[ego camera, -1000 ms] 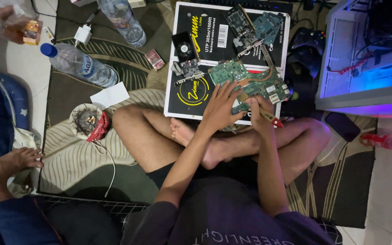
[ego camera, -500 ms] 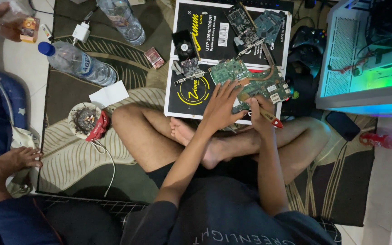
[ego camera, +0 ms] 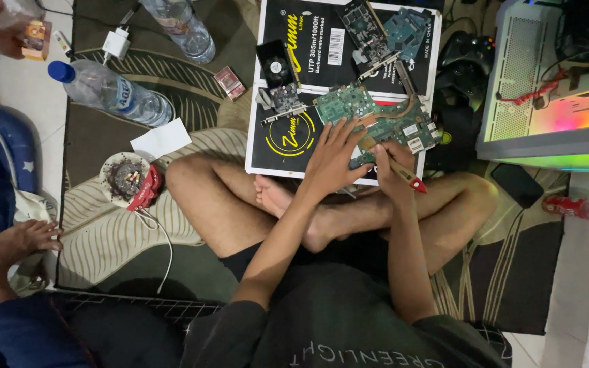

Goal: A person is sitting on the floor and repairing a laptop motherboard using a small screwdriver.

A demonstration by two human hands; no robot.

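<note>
We see almost nothing move since the earlier picture; only the light on the computer case [ego camera: 547, 102] turns from green to pink and yellow. Our left hand [ego camera: 332, 160] stays flat on the green circuit board [ego camera: 376, 119], fingers spread wide and pressing down, gripping nothing. Our right hand [ego camera: 391, 163] is curled tight around a red-handled screwdriver [ego camera: 403, 174], its tip on the board. The board lies on a black cardboard box [ego camera: 288, 136] just past our crossed legs.
</note>
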